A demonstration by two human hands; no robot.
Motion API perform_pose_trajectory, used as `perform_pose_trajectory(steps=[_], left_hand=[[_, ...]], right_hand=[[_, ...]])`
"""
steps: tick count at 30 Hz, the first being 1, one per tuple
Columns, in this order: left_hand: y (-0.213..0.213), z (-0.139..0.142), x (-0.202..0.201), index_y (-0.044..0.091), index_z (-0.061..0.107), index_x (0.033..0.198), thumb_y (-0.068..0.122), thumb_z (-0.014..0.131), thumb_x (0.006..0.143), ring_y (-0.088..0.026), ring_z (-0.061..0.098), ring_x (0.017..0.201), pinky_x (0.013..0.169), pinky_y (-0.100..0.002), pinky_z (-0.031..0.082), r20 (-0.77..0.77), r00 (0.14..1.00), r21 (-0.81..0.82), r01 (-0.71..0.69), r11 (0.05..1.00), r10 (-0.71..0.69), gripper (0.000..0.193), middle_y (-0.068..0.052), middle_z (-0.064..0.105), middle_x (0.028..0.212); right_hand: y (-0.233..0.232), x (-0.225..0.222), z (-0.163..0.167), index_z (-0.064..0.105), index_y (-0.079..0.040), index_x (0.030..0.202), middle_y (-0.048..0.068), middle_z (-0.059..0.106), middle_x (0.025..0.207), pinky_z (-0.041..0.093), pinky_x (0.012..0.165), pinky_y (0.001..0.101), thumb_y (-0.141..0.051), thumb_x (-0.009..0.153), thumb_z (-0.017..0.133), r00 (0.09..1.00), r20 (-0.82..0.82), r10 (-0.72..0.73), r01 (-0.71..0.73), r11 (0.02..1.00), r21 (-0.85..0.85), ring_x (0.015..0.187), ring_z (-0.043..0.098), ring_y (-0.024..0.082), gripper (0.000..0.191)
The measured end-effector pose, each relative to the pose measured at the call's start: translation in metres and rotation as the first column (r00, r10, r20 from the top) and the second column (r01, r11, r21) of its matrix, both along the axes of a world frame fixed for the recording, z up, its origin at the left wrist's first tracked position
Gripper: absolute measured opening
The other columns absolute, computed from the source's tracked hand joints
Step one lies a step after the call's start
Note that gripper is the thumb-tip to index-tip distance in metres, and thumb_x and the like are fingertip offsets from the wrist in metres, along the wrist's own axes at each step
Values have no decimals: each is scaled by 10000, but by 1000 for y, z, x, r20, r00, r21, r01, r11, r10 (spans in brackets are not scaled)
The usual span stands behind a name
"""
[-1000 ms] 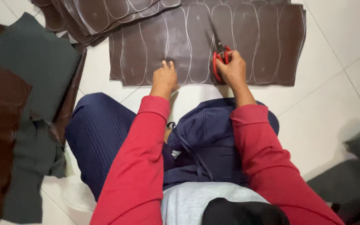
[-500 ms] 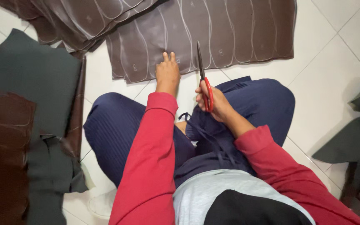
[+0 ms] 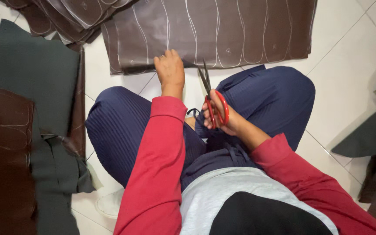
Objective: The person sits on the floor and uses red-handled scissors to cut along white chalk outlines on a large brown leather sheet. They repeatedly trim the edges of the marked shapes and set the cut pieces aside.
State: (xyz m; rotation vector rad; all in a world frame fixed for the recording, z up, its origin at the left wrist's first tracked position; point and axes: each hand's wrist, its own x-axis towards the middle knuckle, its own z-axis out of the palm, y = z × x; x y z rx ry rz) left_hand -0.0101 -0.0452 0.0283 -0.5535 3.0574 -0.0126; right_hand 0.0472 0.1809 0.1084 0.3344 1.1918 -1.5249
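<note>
One pair of red-handled scissors (image 3: 214,102) is gripped in the right hand (image 3: 223,115), blades just short of the one brown marked sheet (image 3: 223,30) on the floor (image 3: 349,48). Left hand (image 3: 169,69) presses flat on the sheet's near edge. More sheets (image 3: 66,17) are stacked upper left.

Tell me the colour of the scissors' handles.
Red, on the scissors held in the right hand; clearest in the head view.

You've got one pair of red-handled scissors (image 3: 212,98) and two hands in view, your left hand (image 3: 169,69) and your right hand (image 3: 219,115). One brown leather sheet (image 3: 223,30) marked with white outlines lies in front of you; one overlapping stack of brown leather pieces (image 3: 66,15) sits beyond, too layered to count.
</note>
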Motion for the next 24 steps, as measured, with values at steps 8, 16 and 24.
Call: perform_pose_trajectory(steps=[8, 16, 24], left_hand=[[13, 8, 12, 163, 742, 856, 209, 709, 920, -280, 664, 1034, 820, -431, 509, -177, 984, 15, 40, 999, -37, 86, -51, 663, 980], [18, 22, -4, 83, 620, 1104, 187, 671, 953, -420, 665, 911, 767, -508, 533, -372, 909, 528, 40, 848, 189, 191, -169, 644, 1056], [36, 87, -97, 76, 645, 817, 236, 752, 903, -330, 668, 717, 643, -429, 546, -699, 648, 132, 534, 835, -303, 211, -141, 650, 823]], right_hand=[[5, -9, -7, 590, -63, 1029, 25, 583, 675, 623, 595, 370, -745, 934, 443, 998, 55, -7, 6, 1000, 8, 583, 692, 224, 704], [14, -5, -12, 582, -48, 1102, 36, 576, 721, 580, 601, 352, -746, 963, 421, 992, 27, -121, 124, 977, -173, 649, 689, 230, 729], [9, -10, -24, 565, -5, 1133, 59, 563, 755, 592, 622, 374, -750, 957, 392, 954, -103, -282, 258, 945, -200, 661, 672, 241, 785]])
